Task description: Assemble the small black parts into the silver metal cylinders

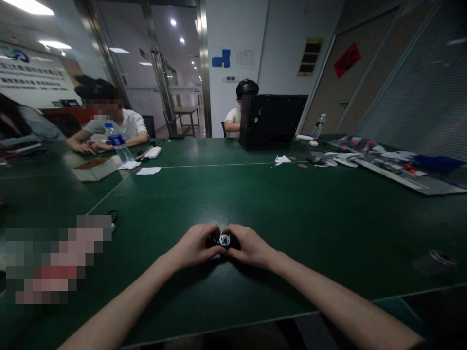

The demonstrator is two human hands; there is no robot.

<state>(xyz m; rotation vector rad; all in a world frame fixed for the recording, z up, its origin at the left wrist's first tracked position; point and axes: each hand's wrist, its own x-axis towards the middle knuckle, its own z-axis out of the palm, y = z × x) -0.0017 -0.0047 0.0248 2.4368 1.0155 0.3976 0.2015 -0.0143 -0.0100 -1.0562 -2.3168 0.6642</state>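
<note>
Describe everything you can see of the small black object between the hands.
The small black object has a round, silvery, ring-like part facing up toward the camera near its middle. The left hand grips its left side and the right hand its right, hiding much of its outline. It sits low at the green table; contact, and its material, I can't tell.
</note>
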